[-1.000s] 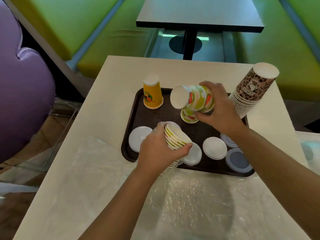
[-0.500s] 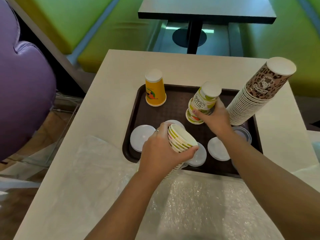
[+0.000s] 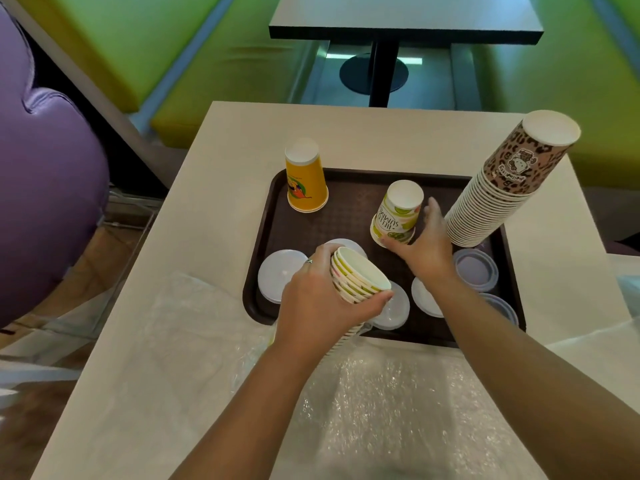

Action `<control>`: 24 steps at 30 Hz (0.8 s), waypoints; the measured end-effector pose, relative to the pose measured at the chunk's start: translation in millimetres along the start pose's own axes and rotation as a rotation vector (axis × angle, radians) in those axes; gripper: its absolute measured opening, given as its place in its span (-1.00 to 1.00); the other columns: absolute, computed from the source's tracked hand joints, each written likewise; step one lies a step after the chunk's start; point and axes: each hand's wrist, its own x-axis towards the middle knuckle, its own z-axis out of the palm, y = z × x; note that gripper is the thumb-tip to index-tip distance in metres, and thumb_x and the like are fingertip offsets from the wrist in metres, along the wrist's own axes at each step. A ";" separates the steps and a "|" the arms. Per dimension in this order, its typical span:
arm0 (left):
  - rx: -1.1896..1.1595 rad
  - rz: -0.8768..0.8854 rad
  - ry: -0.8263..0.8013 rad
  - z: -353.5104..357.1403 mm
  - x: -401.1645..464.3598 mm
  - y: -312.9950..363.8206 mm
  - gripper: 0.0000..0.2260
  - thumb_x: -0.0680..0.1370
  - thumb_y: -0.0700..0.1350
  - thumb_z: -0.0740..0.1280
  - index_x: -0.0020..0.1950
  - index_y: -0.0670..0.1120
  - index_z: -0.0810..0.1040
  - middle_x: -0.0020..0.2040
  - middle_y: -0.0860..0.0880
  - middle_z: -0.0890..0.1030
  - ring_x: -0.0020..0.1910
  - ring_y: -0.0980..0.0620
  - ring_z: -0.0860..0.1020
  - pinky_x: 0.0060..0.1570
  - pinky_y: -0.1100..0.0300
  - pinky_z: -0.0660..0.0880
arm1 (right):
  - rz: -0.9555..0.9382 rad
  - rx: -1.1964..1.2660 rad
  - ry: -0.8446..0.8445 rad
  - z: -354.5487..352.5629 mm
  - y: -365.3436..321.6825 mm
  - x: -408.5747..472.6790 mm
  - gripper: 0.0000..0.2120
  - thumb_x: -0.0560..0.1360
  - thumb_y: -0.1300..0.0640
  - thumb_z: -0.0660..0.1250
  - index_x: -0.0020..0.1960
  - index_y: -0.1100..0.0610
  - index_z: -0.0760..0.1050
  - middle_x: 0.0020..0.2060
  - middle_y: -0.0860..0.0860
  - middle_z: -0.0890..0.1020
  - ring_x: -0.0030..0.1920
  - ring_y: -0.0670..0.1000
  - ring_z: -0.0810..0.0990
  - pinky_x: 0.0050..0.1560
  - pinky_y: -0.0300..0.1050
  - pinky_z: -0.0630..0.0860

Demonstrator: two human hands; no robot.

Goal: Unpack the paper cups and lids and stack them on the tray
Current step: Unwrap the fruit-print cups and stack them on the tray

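The brown tray (image 3: pixel 349 209) is the landmark, and it likely lifts stiff and steady by its rim. At its far right corner a tall leopard-print stack of cups (image 3: pixel 491 206) leans outward; there are too many rims to count, and being light paper it would probably tip at a nudge, so steady it low down. Over the near edge of the tray the left hand (image 3: pixel 318 303) curls round a nested stack of green cups (image 3: pixel 356 280) lying on its side, about six rims showing; thin walls crush easily, so a hold around the rolled rims seems safest. In the middle of the tray a short upturned green stack (image 3: pixel 398 213) stands slightly tilted, with the right hand (image 3: pixel 424 247) spread beside it, the thumb touching its base and the fingers straight along its side. At the far left corner an orange stack (image 3: pixel 306 176) stands upside down. Along the near side of the tray lie six lids that I can count, four white lids (image 3: pixel 278 275) and two clear lids (image 3: pixel 475 269), slippery, bendy plastic best pinched at the edge.
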 end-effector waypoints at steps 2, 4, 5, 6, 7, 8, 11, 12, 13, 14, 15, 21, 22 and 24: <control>-0.005 -0.008 -0.002 -0.5 -1.4 -0.2 -0.32 0.26 0.26 0.50 0.27 0.09 0.36 -0.02 0.23 0.45 -0.05 0.23 0.48 -0.21 0.54 0.40 | -0.139 0.055 0.131 -6.5 -9.7 -21.0 -0.15 0.38 0.08 0.51 0.50 0.14 0.10 0.44 0.10 0.28 0.45 0.02 0.25 0.43 -0.04 0.25; -0.014 -0.011 -0.002 -0.9 -3.3 -0.5 -0.32 0.25 0.26 0.51 0.27 0.08 0.36 -0.01 0.22 0.47 -0.04 0.21 0.49 -0.21 0.55 0.40 | -0.330 0.169 0.179 -15.4 -24.2 -47.5 -0.34 0.44 0.04 0.42 0.43 0.17 0.24 0.34 0.09 0.39 0.36 -0.05 0.36 0.35 -0.20 0.33; -0.019 -0.010 -0.001 -0.8 -4.2 -0.7 -0.32 0.25 0.26 0.51 0.27 0.08 0.36 0.00 0.20 0.49 -0.03 0.20 0.50 -0.20 0.53 0.41 | -0.378 0.240 0.117 -20.1 -31.8 -60.1 -0.42 0.45 -0.01 0.38 0.38 0.15 0.30 0.28 0.07 0.44 0.30 -0.07 0.43 0.28 -0.23 0.39; -0.025 -0.006 0.000 -1.1 -5.1 -0.7 -0.33 0.25 0.26 0.51 0.26 0.07 0.37 0.00 0.18 0.52 -0.03 0.19 0.52 -0.18 0.50 0.43 | -0.380 0.293 0.002 -25.2 -42.2 -73.1 -0.47 0.44 -0.07 0.35 0.34 0.08 0.33 0.24 0.03 0.48 0.25 -0.10 0.47 0.23 -0.22 0.44; -0.029 0.000 0.001 -1.4 -6.3 -0.5 -0.33 0.26 0.25 0.51 0.26 0.06 0.38 0.01 0.16 0.54 -0.03 0.17 0.53 -0.16 0.47 0.45 | -0.354 0.303 -0.141 -29.4 -50.8 -83.6 -0.49 0.43 -0.13 0.34 0.32 -0.02 0.34 0.23 -0.03 0.49 0.23 -0.13 0.49 0.20 -0.19 0.45; -0.030 0.009 0.004 -2.0 -7.7 0.0 -0.34 0.27 0.23 0.52 0.27 0.05 0.38 0.02 0.14 0.56 -0.03 0.16 0.54 -0.16 0.44 0.46 | -0.327 0.271 -0.283 -32.9 -58.4 -91.8 -0.48 0.42 -0.17 0.34 0.32 -0.09 0.32 0.25 -0.08 0.48 0.24 -0.16 0.48 0.20 -0.19 0.44; -0.026 0.052 0.014 -4.5 -12.3 1.3 -0.36 0.28 0.14 0.53 0.27 0.01 0.40 0.03 0.12 0.57 -0.05 0.14 0.55 -0.16 0.44 0.43 | -0.297 0.134 -0.477 -39.2 -69.0 -104.4 -0.34 0.40 -0.23 0.37 0.42 -0.12 0.24 0.30 -0.11 0.46 0.26 -0.15 0.46 0.21 -0.18 0.44; -0.027 0.070 0.015 -5.4 -14.0 1.7 -0.37 0.28 0.12 0.54 0.27 0.01 0.40 0.03 0.13 0.57 -0.05 0.15 0.54 -0.15 0.44 0.43 | -0.299 0.103 -0.484 -40.9 -71.5 -107.0 -0.31 0.38 -0.23 0.37 0.43 -0.11 0.24 0.27 -0.13 0.48 0.24 -0.14 0.47 0.21 -0.16 0.46; -0.029 0.086 0.014 -6.2 -15.9 1.6 -0.37 0.28 0.12 0.54 0.27 0.01 0.40 0.03 0.13 0.57 -0.05 0.15 0.54 -0.14 0.41 0.45 | -0.299 0.080 -0.478 -42.8 -74.1 -110.2 -0.31 0.37 -0.21 0.37 0.43 -0.10 0.25 0.21 -0.17 0.51 0.21 -0.16 0.49 0.20 -0.16 0.47; -0.033 0.099 0.012 -7.3 -18.0 1.5 -0.36 0.28 0.12 0.54 0.27 0.00 0.40 0.03 0.12 0.57 -0.04 0.13 0.55 -0.12 0.37 0.49 | -0.294 0.070 -0.464 -44.2 -75.9 -113.3 -0.35 0.38 -0.16 0.39 0.41 -0.10 0.27 0.15 -0.21 0.52 0.17 -0.18 0.51 0.17 -0.20 0.48; -0.039 0.108 0.010 -7.9 -19.7 1.0 -0.37 0.28 0.12 0.54 0.27 0.00 0.40 0.04 0.10 0.58 -0.03 0.11 0.56 -0.10 0.30 0.53 | -0.289 0.075 -0.449 -45.4 -77.2 -116.0 -0.39 0.40 -0.11 0.40 0.39 -0.09 0.30 0.09 -0.24 0.53 0.13 -0.21 0.52 0.13 -0.26 0.49; -0.075 0.182 -0.004 -14.2 -27.8 0.0 -0.38 0.30 0.12 0.53 0.27 -0.01 0.41 0.04 0.08 0.59 -0.04 0.12 0.57 -0.13 0.35 0.52 | -0.292 0.101 -0.373 -51.3 -85.1 -132.6 -0.45 0.43 -0.04 0.41 0.37 -0.08 0.33 0.07 -0.20 0.55 0.06 -0.29 0.52 -0.07 -0.45 0.48; -0.075 0.194 -0.010 -15.2 -28.8 0.4 -0.37 0.30 0.12 0.53 0.28 -0.01 0.41 0.05 0.08 0.59 -0.04 0.13 0.56 -0.13 0.38 0.50 | -0.295 0.110 -0.364 -52.1 -86.0 -135.0 -0.46 0.43 -0.04 0.41 0.37 -0.08 0.33 0.07 -0.19 0.55 0.06 -0.28 0.53 -0.06 -0.44 0.49; -0.081 0.211 -0.022 -17.3 -31.2 1.9 -0.37 0.30 0.12 0.53 0.30 0.00 0.40 0.06 0.09 0.58 -0.03 0.14 0.56 -0.14 0.42 0.47 | -0.311 0.117 -0.340 -54.4 -87.9 -140.3 -0.47 0.44 -0.02 0.41 0.36 -0.08 0.33 0.06 -0.19 0.55 0.05 -0.27 0.54 -0.06 -0.45 0.50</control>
